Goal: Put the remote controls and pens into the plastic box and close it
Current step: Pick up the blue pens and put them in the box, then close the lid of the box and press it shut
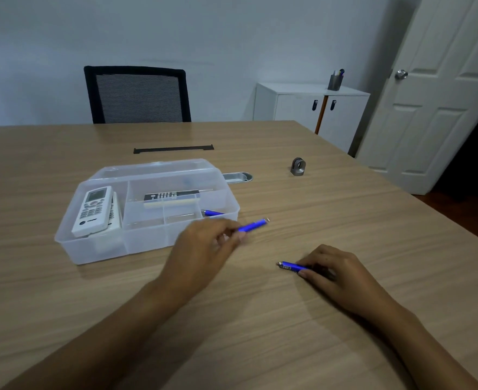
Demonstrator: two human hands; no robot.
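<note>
A clear plastic box (91,250) stands open on the wooden table, its lid (153,168) lying flat behind it. White remote controls (94,211) fill its left compartment. A black-and-white slim remote (171,199) lies in the back compartment. One blue pen (212,213) rests in the front right compartment. My left hand (206,246) holds a second blue pen (253,226) just right of the box's front corner, above the table. My right hand (336,273) grips a third blue pen (289,267) that lies on the table.
A small grey metal ring stand (298,166) sits at the right back of the table. A metal cable port (239,177) and a black slot cover (173,149) lie behind the box. A black mesh chair (137,94), white cabinet (311,108) and door (443,94) stand beyond.
</note>
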